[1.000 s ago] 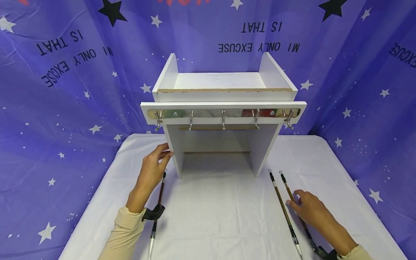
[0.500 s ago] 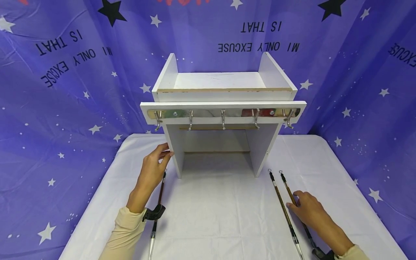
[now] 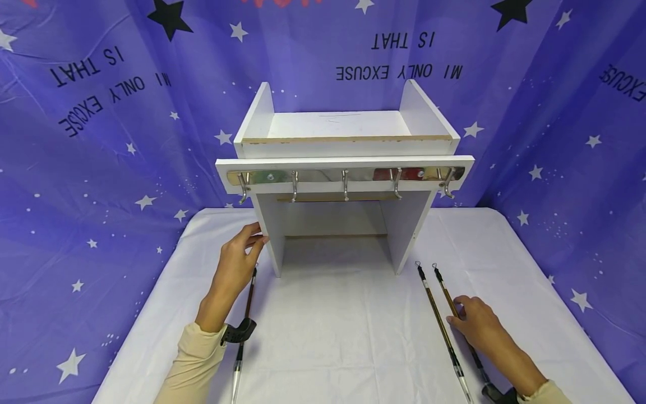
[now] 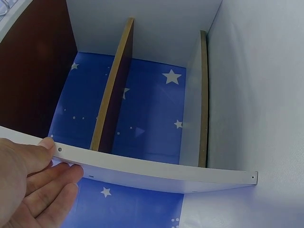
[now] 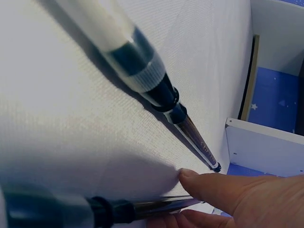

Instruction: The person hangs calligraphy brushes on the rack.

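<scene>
Left hand (image 3: 233,266), eight o'clock: fingers pinch the white rack (image 3: 348,148); right hand (image 3: 484,326), four o'clock: parted fingers straddle the outer brush (image 3: 446,290).

A purple-blue curtain (image 3: 116,292) hangs behind and along both sides, rippled in soft folds. It carries white stars (image 3: 69,366), larger black stars (image 3: 170,20) and upside-down black lettering (image 3: 416,71) — plus red marks (image 3: 281,3) cut off at the top. The surface (image 3: 333,336) is cloth-covered, white — faintly creased, its far corners rounded.
</scene>
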Tool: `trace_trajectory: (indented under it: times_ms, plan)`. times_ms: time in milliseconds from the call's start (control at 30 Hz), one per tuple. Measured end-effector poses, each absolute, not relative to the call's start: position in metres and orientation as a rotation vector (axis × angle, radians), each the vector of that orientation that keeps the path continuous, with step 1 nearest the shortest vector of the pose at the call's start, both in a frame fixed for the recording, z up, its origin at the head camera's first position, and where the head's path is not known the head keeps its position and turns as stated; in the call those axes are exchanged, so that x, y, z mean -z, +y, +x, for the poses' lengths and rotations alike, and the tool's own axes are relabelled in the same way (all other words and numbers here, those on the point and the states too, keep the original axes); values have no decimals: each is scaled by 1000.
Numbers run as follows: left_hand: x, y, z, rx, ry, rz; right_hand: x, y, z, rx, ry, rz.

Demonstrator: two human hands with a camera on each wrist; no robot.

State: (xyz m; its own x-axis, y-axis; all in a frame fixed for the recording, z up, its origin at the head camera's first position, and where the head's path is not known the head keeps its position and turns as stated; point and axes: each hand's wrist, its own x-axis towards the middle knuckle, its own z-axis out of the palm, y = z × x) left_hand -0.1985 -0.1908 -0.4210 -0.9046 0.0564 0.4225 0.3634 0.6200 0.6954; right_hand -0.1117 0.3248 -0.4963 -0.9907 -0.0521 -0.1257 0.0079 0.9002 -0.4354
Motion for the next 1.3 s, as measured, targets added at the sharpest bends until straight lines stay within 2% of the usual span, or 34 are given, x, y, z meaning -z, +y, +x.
trace_trajectory:
  times_ms: [1300]
  plan:
    - [421,-190,-198,1160,-2473,-360,493,321,-108,656,2941,44]
